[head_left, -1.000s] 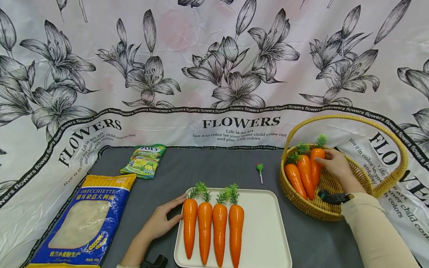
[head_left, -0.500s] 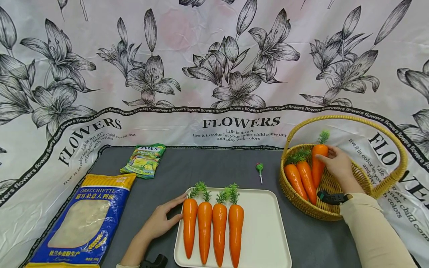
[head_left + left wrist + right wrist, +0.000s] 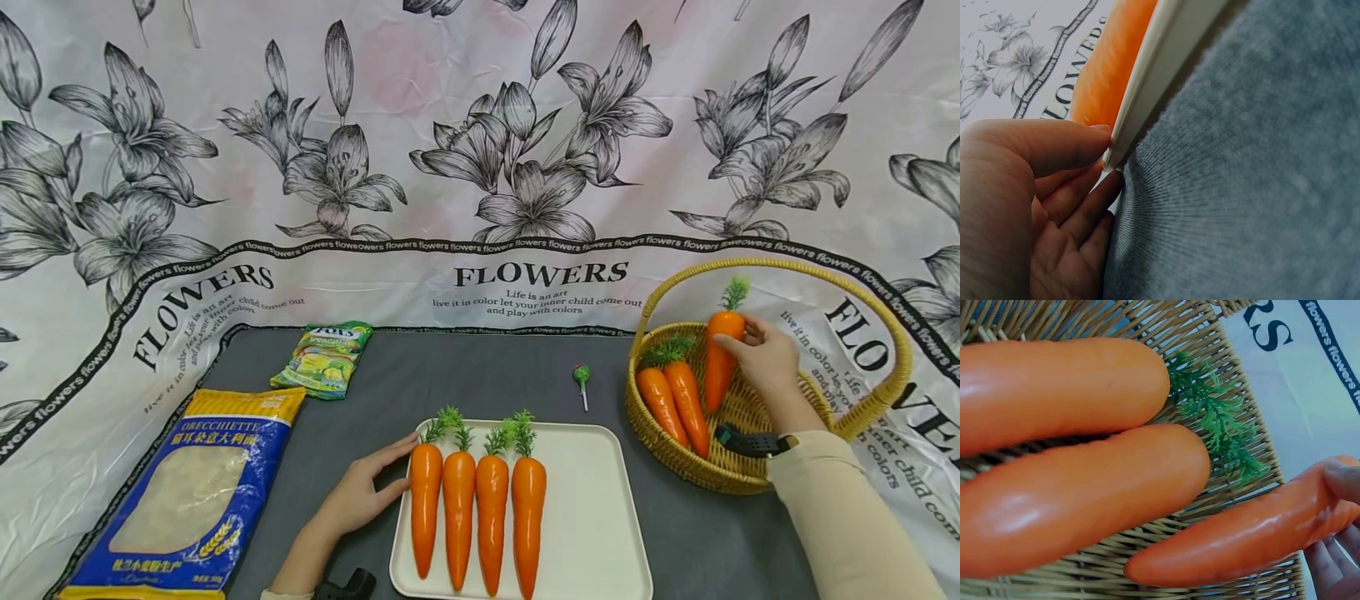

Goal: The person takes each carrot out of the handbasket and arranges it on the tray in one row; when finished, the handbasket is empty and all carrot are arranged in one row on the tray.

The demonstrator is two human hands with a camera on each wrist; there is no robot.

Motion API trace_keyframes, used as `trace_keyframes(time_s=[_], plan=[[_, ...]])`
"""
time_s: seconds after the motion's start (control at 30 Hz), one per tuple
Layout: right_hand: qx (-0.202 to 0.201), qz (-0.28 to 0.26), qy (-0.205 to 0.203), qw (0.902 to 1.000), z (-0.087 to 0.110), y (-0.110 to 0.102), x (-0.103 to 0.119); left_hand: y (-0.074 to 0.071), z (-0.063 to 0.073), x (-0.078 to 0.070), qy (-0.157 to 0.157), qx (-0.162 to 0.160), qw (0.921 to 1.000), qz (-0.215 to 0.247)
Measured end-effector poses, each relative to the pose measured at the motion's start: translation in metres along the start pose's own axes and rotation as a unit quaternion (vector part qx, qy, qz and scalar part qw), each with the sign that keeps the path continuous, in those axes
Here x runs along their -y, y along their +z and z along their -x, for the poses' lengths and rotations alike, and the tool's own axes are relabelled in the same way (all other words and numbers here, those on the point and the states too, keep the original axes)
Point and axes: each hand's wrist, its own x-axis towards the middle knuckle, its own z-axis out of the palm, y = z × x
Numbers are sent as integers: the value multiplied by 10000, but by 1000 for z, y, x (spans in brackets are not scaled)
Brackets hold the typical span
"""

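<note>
My right hand (image 3: 768,362) pinches an orange toy carrot (image 3: 723,354) near its leafy top, between thumb and fingers. The carrot is tilted, tip downward, over the wicker basket (image 3: 693,473). Two more carrots (image 3: 1085,500) lie side by side in the basket, their green tops against its far wall. On the cream tray (image 3: 588,517), several carrots (image 3: 491,525) lie in a row with tops pointing away. My left hand (image 3: 360,496) rests at the tray's left edge, fingers extended; in the left wrist view its thumb (image 3: 1079,142) touches the rim beside a carrot (image 3: 1113,69).
A blue and yellow orecchiette bag (image 3: 180,492) lies at the left, with a green candy packet (image 3: 322,360) behind it. One lollipop (image 3: 582,379) lies between tray and basket. The basket's tall handle (image 3: 780,263) arches over its opening. A flowered cloth (image 3: 480,125) hangs behind.
My right hand has lifted the carrot up and slightly right, away from the two others in the basket. My left hand stays at the tray's edge.
</note>
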Motion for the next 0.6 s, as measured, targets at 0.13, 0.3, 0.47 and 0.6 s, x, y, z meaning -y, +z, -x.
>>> trace_keyframes(time_s=[0.13,0.3,0.47,0.6], plan=[[-22,-29,-74,10000,3,-5,9,-1,0,0,-42,22,10000,56],[149,-140,-40,9998,7,-12,20,-1,0,-1,-80,15,9999,78],[202,-231,17,9995,17,-18,30,-1,0,-1,-93,24,9999,49],[222,-336,-102,9991,32,-21,38,-1,0,-1,-78,30,9999,81]])
